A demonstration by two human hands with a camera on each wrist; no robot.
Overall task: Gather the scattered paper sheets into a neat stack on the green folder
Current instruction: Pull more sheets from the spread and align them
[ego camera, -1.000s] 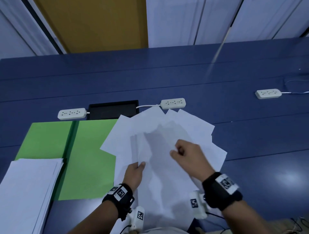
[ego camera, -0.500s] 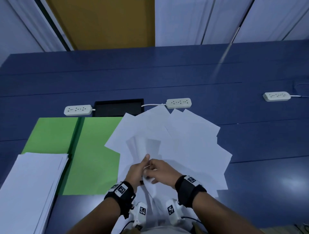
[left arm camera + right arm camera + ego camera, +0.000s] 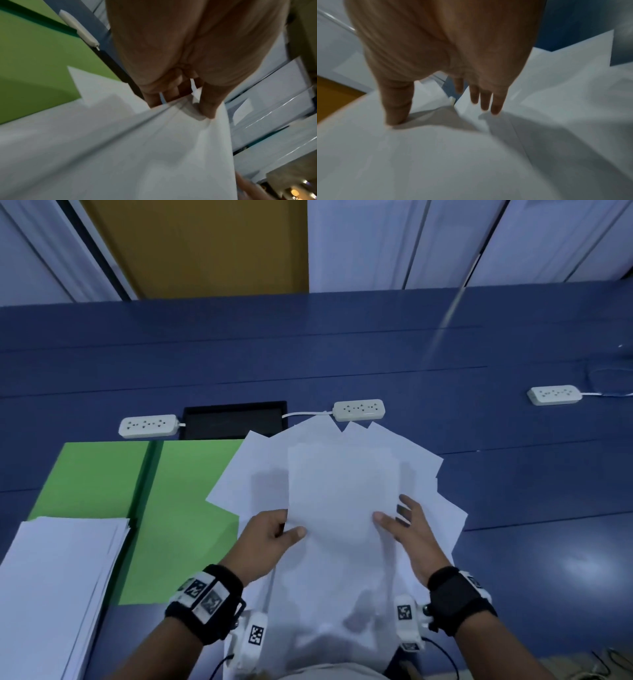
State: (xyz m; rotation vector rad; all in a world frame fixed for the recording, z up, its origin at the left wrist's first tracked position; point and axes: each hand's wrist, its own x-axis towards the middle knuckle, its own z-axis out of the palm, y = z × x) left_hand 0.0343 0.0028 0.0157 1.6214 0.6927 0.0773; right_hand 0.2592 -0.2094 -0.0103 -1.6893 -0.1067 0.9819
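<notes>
Blue tabletop (image 3: 376, 344), white panels and a yellow one behind it. Green folder (image 3: 185, 508) lies open at left, with a neat paper stack (image 3: 58, 583) over its near-left corner. Scattered sheets (image 3: 421, 463) fan out right of the folder; the fan's left edge overlaps the folder's right half.

Top sheet (image 3: 342, 491) sits roughly square on the fan. Left hand (image 3: 267, 539) pinches its left edge: thumb on top, fingers (image 3: 173, 90) curled under. Right hand (image 3: 411, 529) lies flat at its right edge, fingers (image 3: 485, 98) straight and slightly spread on the paper, thumb pressing the sheet. Wrist views are blurred, but both grips read clearly.

Three white power strips sit on the tabletop: one (image 3: 149, 426) behind the folder, one (image 3: 359, 409) behind the fan, one (image 3: 554, 394) far right. Black recessed tray (image 3: 234, 419) lies between the first two.
</notes>
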